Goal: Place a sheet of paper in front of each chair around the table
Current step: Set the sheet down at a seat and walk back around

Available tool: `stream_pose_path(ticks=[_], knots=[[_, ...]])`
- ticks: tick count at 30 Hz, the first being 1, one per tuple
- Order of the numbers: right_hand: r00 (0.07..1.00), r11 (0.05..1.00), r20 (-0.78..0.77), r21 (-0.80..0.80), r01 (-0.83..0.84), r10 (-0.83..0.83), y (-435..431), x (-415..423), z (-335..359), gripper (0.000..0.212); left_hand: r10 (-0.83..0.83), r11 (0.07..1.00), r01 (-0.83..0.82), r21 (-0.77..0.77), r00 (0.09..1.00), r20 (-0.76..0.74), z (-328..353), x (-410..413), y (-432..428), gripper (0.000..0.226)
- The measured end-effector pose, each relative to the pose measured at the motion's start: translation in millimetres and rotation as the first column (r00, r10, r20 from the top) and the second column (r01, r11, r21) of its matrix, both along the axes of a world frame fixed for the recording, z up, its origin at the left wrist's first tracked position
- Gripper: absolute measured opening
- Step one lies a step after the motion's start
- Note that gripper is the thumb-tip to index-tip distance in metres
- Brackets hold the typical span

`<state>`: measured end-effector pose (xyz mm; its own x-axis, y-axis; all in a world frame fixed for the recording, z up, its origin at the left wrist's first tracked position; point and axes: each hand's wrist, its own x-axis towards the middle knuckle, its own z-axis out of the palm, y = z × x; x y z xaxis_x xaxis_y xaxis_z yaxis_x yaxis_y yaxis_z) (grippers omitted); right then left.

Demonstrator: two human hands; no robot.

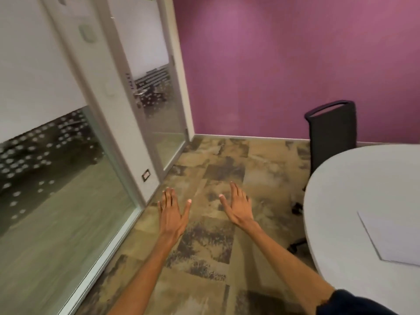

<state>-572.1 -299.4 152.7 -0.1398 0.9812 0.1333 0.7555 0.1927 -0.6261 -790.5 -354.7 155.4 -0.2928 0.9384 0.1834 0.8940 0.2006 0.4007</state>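
My left hand (171,212) and my right hand (238,206) are stretched out side by side over the carpet, palms down, fingers straight, holding nothing. A round light-grey table (341,201) fills the right side of the view. A white sheet of paper (393,237) lies flat on it near the right edge, well to the right of my right hand. A black office chair (331,130) stands behind the table's far edge, against the purple wall. Both hands are left of the table and touch nothing.
A glass partition with a frosted band and a glass door (159,105) run along the left. A purple wall (272,64) closes the back. Patterned brown carpet (204,258) covers the floor between glass and table. The chair's wheeled base (296,243) shows under the table's edge.
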Motion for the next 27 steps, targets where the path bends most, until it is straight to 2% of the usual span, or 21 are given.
stream_pose_path(ticks=[6, 12, 20, 23, 27], knots=[[0.974, 0.973, 0.016, -0.033, 0.227, -0.227, 60, 79, -16, 0.072, -0.159, 0.982, 0.161, -0.094, 0.987, 0.026, -16, 64, 117, 0.082], [0.860, 0.857, 0.027, -0.072, 0.511, -0.510, 111, 164, -31, 0.070, -0.434, 0.885, 0.442, -0.146, 0.897, 0.080, -36, 151, 233, 0.081], [0.605, 0.596, 0.053, -0.120, 0.794, -0.794, 152, 253, -37, 0.070, -0.742, 0.653, 0.743, -0.144, 0.666, 0.075, -31, 280, 357, 0.078], [0.515, 0.504, 0.077, -0.130, 0.854, -0.854, 143, 277, -42, 0.070, -0.794, 0.573, 0.793, -0.209, 0.600, 0.100, -30, 322, 370, 0.077], [0.352, 0.333, 0.096, -0.172, 0.927, -0.931, 128, 314, -48, 0.070, -0.879, 0.428, 0.867, -0.256, 0.465, 0.104, -40, 381, 381, 0.065]])
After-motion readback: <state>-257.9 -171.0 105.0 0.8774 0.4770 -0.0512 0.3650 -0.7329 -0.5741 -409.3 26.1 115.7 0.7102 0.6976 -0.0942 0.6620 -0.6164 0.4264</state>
